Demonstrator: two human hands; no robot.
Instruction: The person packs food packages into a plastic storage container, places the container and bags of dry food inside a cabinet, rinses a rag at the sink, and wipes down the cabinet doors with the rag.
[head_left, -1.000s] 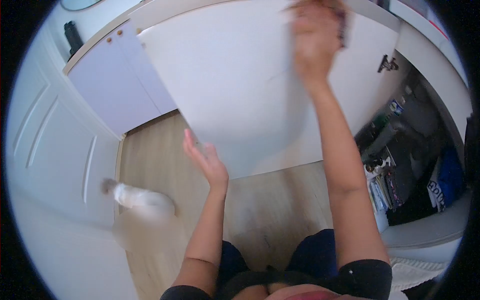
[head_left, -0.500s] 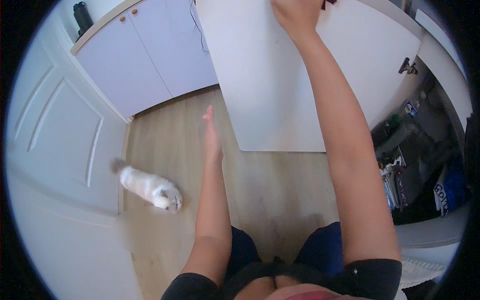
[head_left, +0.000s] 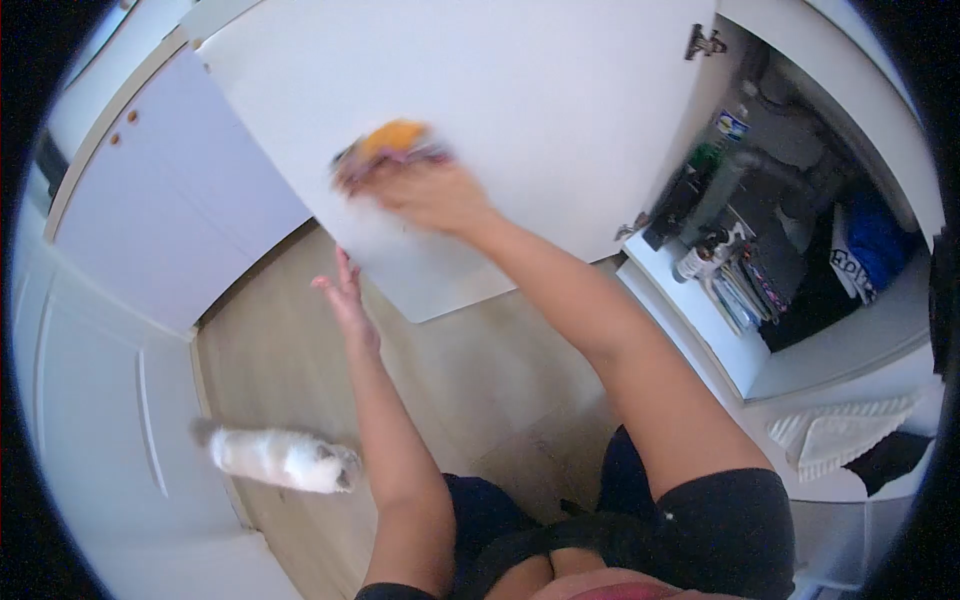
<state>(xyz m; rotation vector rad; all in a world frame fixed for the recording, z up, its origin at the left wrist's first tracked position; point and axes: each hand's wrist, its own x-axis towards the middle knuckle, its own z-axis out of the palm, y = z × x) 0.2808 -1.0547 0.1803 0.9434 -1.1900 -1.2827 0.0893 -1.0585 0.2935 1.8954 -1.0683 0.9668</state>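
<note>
My right hand [head_left: 425, 200], blurred by motion, presses a crumpled cloth [head_left: 398, 140] against the inner face of the white cabinet door [head_left: 560, 110]. Orange and purplish-red patches show on the cloth. The door stands swung out on its hinges. Near its lower left edge, my left hand [head_left: 347, 305] has its fingers stretched and thumb apart, holding nothing. Its fingertips are at the door's edge, partly hidden; I cannot tell whether they touch it.
A white and grey furry animal [head_left: 285, 460] is on the wood-look floor at left. The open cabinet [head_left: 700, 330] at right holds a bottle [head_left: 728, 125], pipes, small containers and a blue bag [head_left: 875, 245]. A striped white cloth [head_left: 840, 435] hangs below. Closed cupboards [head_left: 170, 190] stand at upper left.
My right hand and the cloth have come down and left across the door. My view has turned right, showing more of the cabinet's inside. The left hand is now closer to the door's edge.
</note>
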